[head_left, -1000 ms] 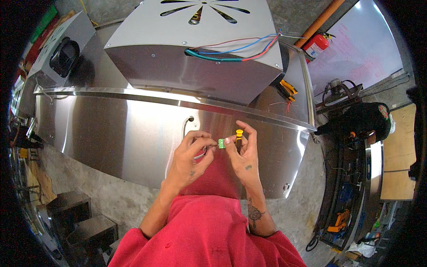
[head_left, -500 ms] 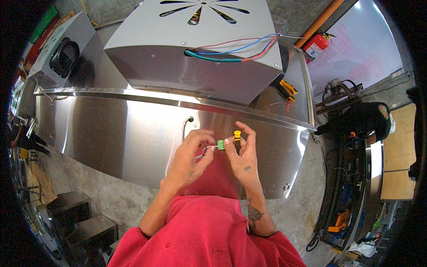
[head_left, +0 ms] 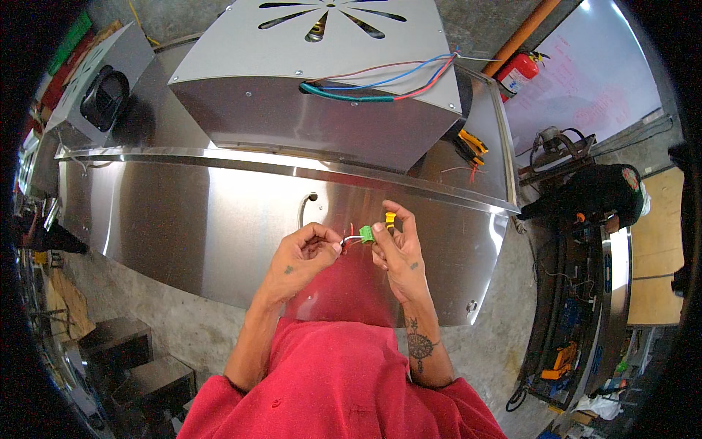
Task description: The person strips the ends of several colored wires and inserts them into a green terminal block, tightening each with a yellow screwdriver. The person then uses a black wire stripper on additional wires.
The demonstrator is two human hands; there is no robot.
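Clock is centred on the connector. Green connector [head_left: 366,234] was up in front of the bench's front panel [head_left: 161,219], between the two hands.

Left hand [head_left: 298,260], at 8 o'clock: thumb and index pinched the wires [head_left: 350,238] just short of the connector. One white wire reached its near side; couldn't tell if it was seated. A red wire stuck up at about 10 o'clock.

Right hand [head_left: 398,256], at 4 o'clock: thumb and fingers pinched the connector. Screwdriver [head_left: 390,219] sat in the same hand, yellow end up, at 2 o'clock, index raised behind it.

White cable [head_left: 302,212] came out of a hole in the front panel at 10 o'clock and ran down toward the left hand.

Bench [head_left: 172,128] carried the big grey box [head_left: 307,121] at 12, petal-shaped vents on top, with a green-sleeved loom [head_left: 347,94] and loose red, blue and brown leads. Small box [head_left: 66,102] with a black fan [head_left: 107,95] stood at 10. Pliers [head_left: 472,148], yellow and black, lay between 1 and 2.

Beyond the bench: extinguisher [head_left: 519,73] between 1 and 2, co-worker [head_left: 603,194] bent over at 3.
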